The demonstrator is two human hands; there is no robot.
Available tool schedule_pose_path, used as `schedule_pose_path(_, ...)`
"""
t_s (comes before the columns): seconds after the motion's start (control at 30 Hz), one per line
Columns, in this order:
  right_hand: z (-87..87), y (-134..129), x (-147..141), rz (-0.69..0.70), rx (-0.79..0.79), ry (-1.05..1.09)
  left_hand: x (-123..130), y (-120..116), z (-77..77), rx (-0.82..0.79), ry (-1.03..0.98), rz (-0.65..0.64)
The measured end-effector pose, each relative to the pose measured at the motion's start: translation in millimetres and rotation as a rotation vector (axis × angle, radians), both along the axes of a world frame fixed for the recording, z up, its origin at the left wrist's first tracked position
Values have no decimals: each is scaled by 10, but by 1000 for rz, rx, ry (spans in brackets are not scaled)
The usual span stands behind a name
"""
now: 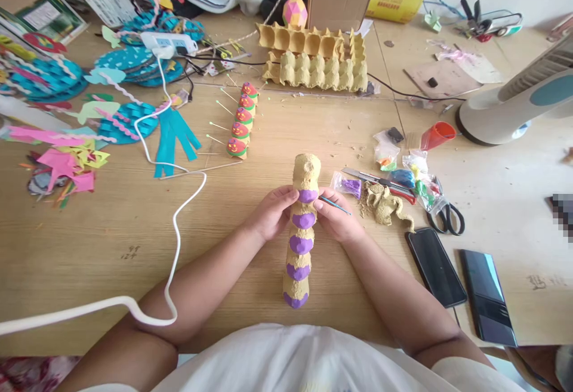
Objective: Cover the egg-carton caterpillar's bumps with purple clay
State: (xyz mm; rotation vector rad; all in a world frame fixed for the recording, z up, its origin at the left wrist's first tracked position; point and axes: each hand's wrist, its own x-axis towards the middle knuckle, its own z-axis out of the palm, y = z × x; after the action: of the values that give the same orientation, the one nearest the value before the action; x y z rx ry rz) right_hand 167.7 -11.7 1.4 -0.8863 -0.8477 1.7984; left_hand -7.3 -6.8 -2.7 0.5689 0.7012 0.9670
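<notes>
Both hands grip a knobbly tan egg-carton strip w/ purple clay patches (299,244), upright in view, at table centre nr the person's white shirt. L hand (274,212) pinches its left side; R hand (339,215) holds its right side plus a thin blue stick tool (335,204). Beyond, to the left: red-and-green caterpillar w/ smiley faces (242,122). To the right: purple clay in clear bag (348,185), black-handled scissors (446,218), 2 dark phones (487,296).

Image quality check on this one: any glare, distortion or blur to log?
Head view: soft, diffuse light; pale glare on the right one of two flat black phones; apparent wide-angle stretching of the grey-and-white plastic appliance; blocky pixelated patch at the right edge; purple-patched tan carton strip fairly sharp.
</notes>
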Motion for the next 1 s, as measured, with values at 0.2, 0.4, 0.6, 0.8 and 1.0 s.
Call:
schedule_pose_path(0.2,43,-11,-37,-13,-68,30,28,-4,30,28,1,22)
schedule_pose_path(0.4,48,-18,-58,-48,-96,40,45,-10,20,3,-2,25)
schedule_pose_path(0.6,30,-23,-84,-93,-112,4,46,-16,35,-7,-6,34)
schedule_pose_path(0.8,-1,-31,-106,-86,-91,-53,63,-25,59,-52,34,80)
schedule_pose_path(1.0,4,-45,-115,-55,-71,-94,89,-48,83,-43,70,152)
